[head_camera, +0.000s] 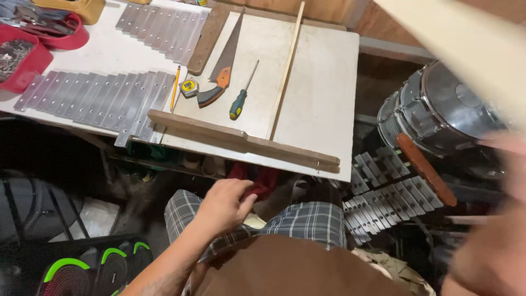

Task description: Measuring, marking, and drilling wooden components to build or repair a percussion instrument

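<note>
As white worktop (318,82) holds handsaw (222,74), screwdriver (241,93), dim cluttered workshop

On the table (323,109): handsaw (222,68) at centre, screwdriver (241,93) at 3 o'clock, tape measure (189,87) at 9, metal bars (93,98) farther at 9.

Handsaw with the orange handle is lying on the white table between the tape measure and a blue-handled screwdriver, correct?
Not quite. In the head view the screwdriver has a green and yellow handle, not blue. The handsaw does lie on the white table between it and the tape measure.
</note>
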